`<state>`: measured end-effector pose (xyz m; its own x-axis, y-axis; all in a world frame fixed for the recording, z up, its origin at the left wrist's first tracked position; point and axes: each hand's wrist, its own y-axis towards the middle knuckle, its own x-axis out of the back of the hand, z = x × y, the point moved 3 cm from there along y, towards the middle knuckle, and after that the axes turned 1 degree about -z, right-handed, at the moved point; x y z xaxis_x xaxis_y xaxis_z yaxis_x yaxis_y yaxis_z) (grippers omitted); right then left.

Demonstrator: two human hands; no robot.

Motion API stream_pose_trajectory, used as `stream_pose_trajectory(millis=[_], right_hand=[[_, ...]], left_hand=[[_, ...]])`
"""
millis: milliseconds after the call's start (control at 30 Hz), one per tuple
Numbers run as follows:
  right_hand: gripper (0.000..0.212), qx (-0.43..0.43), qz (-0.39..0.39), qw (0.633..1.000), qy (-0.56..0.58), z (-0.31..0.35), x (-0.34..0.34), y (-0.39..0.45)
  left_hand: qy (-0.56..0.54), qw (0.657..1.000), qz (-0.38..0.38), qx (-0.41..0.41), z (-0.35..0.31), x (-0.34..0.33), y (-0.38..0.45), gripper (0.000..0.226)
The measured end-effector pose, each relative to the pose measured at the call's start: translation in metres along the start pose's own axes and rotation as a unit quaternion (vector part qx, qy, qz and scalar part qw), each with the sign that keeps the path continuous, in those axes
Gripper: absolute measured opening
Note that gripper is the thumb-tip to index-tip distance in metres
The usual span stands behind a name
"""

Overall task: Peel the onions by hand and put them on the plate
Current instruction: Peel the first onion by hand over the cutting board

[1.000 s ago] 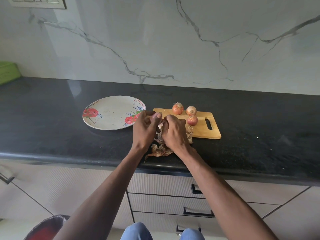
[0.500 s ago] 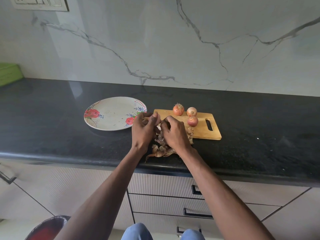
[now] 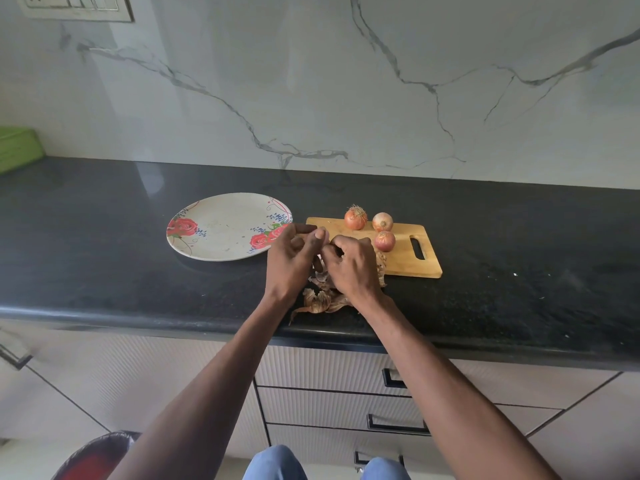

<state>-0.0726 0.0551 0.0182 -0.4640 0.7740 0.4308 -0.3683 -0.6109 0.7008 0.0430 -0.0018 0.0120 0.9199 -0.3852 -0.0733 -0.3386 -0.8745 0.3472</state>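
On the black speckled stone countertop (image 3: 519, 271) a pale wooden cutting board with a slotted handle (image 3: 408, 258) carries three small round onions in papery orange-pink skin. The back-left onion (image 3: 355, 218) shows a tuft of dry roots on top; the back-right onion (image 3: 382, 221) is paler, with a brown spot at its end; the front onion (image 3: 384, 241) is redder, with fine stripes down its skin. All three sit near one another at the board's far side, skins on.

Just left of the board lies a round cream plate printed with red roses (image 3: 221, 226), nothing on it.

The left hand (image 3: 291, 258) and right hand (image 3: 353, 265) meet over the board's near-left corner, fingers curled inward toward each other. Whatever they have between them is hidden behind the knuckles, so I cannot tell what either hand holds or how tightly.

Below the hands a heap of dry brown onion peels (image 3: 320, 299) lies on the countertop near its front edge, with some curling against the board's near edge.
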Motion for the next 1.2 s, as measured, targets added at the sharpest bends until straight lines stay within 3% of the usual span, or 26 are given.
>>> stream_pose_trajectory(millis=[167, 233, 400, 467, 533, 633, 733, 867, 1000, 1200], right_hand=[[0.04, 0.019, -0.03, 0.999, -0.024, 0.005, 0.002, 0.001], [0.038, 0.02, -0.048, 0.998, -0.037, 0.008, 0.006, 0.0], [0.04, -0.033, -0.048, 0.998, -0.016, -0.002, 0.004, -0.002], [0.035, -0.013, -0.046, 0.998, -0.045, -0.002, 0.004, -0.001], [0.008, -0.014, -0.033, 0.998, -0.043, -0.004, 0.001, -0.001], [0.03, -0.015, -0.009, 1.0, -0.026, -0.004, -0.003, 0.0], [0.024, 0.037, 0.012, 0.999, -0.006, -0.001, -0.005, 0.0], [0.009, 0.042, 0.012, 0.999, -0.014, -0.003, -0.004, 0.001], [0.013, 0.046, -0.006, 0.998, -0.046, 0.003, -0.004, 0.0], [0.027, -0.063, -0.014, 0.997, 0.04, 0.002, 0.0, 0.0]], left_hand=[[0.114, 0.99, -0.037, -0.069, -0.003, -0.001, -0.003, 0.025], [0.132, 0.988, -0.054, -0.057, 0.001, 0.001, -0.002, 0.026], [-0.051, 0.991, -0.102, 0.074, 0.005, 0.012, 0.008, 0.03], [-0.077, 0.988, -0.092, 0.097, 0.004, 0.011, 0.01, 0.035], [-0.077, 0.989, -0.073, 0.099, 0.005, 0.009, 0.011, 0.036], [-0.087, 0.989, -0.062, 0.102, 0.006, 0.009, 0.012, 0.03], [-0.089, 0.99, -0.05, 0.098, 0.009, 0.009, 0.012, 0.019], [-0.07, 0.992, -0.043, 0.098, 0.008, 0.008, 0.01, 0.013], [-0.073, 0.992, -0.024, 0.096, 0.007, 0.007, 0.009, 0.017], [-0.133, 0.979, 0.04, 0.15, 0.001, 0.006, 0.006, 0.017]])
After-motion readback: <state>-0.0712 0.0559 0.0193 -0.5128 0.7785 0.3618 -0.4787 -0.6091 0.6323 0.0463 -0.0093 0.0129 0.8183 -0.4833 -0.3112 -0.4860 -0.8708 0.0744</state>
